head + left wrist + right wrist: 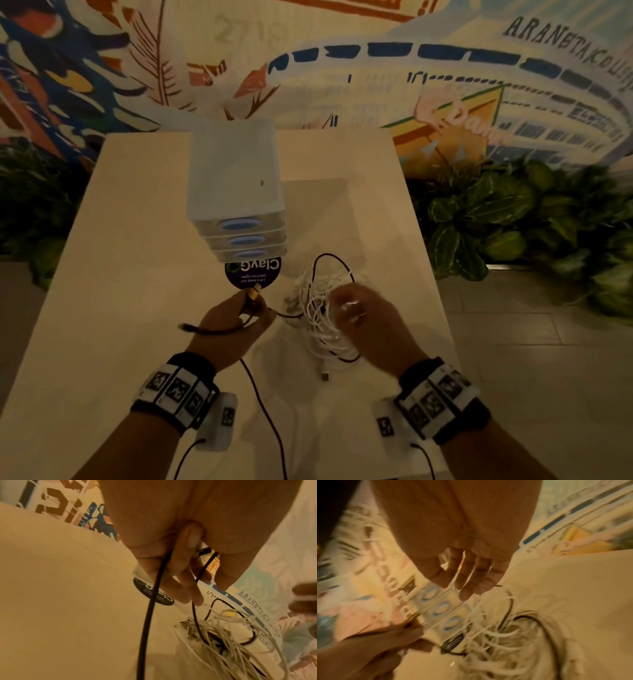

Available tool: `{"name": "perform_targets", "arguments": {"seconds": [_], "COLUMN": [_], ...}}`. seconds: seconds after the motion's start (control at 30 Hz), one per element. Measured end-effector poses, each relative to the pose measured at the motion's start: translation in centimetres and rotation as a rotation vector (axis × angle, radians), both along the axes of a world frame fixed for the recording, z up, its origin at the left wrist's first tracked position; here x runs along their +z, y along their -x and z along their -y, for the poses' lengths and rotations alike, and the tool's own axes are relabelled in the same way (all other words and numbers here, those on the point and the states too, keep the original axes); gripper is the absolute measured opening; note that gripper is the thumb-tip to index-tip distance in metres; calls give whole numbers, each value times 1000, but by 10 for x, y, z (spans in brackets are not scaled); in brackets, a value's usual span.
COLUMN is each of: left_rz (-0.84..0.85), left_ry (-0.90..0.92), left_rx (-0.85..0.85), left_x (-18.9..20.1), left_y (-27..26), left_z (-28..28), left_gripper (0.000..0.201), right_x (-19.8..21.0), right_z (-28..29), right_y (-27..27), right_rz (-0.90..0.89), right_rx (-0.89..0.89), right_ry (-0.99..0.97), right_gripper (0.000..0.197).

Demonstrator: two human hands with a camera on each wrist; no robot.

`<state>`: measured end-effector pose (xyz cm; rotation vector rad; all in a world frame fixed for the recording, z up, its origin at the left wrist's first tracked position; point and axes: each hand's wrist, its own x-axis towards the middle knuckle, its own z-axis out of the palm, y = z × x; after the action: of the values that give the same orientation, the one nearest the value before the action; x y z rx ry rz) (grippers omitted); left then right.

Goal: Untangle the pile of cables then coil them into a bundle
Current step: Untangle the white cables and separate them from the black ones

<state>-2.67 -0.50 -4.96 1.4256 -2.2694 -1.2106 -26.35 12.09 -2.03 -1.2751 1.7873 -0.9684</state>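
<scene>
The tangled pile of white cables (pixel 322 308) lies on the worktop (pixel 137 274), just in front of a small drawer unit (pixel 236 192). A black cable (pixel 263 404) runs from it into the left hand (pixel 229 329), whose fingers curl round it. The right hand (pixel 370 318) hovers over the pile, fingers straight, gripping nothing.

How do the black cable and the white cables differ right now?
The black cable is partly pulled free and gripped by the left hand; the white cables lie bunched in a tangle under the open right hand. The black one looks thicker in the left wrist view. Both lie on the table, with a black loop threading the white pile.
</scene>
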Motion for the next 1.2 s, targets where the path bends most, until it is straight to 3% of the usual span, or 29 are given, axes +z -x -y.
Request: {"name": "perform_targets", "arguments": {"seconds": [0.1, 0.17, 0.27, 0.33, 0.43, 0.5, 0.57, 0.73, 0.87, 1.1, 1.2], "left_rz": [-3, -38, -113, -197, -298, -253, -170, -151, -157, -50, 1], "left_ry": [-43, -80, -114, -91, -133, -126, -72, 33, 20, -10, 33], "left_rx": [89, 122, 134, 104, 155, 248, 303, 294, 251, 108, 91], "left_x": [-3, -4, -2, 2, 2, -3, -10, -20, -25, -33, -36], "left_y": [-5, -5, -1, 3, 1, -3, -8, -15, -14, -9, -13], "left_z": [-1, -4, -10, -16, -22, -21, -17, -10, -8, -5, -2], "left_gripper": [22, 24, 34, 26, 23, 29, 33, 24, 23, 24, 21], "right_x": [-21, -36, -52, -58, -66, -72, -76, -70, -64, -81, -85], "right_z": [8, 20, 41, 51, 57, 54, 50, 41, 32, 29, 28], "right_y": [46, 71, 86, 83, 77, 75, 73, 67, 63, 71, 75], "right_rz": [-131, -136, -9, 55, -80, -177, -115, -60, 32, 21, -72], "right_rx": [-281, -300, -26, 132, 215, 155, 64, -23, -3, -123, -34], "right_ry": [-82, -194, -313, -354, -369, -303, -235, -106, -56, -119, -229], "right_gripper": [24, 29, 47, 57, 32, 16, 12, 11, 22, 23, 15]}}
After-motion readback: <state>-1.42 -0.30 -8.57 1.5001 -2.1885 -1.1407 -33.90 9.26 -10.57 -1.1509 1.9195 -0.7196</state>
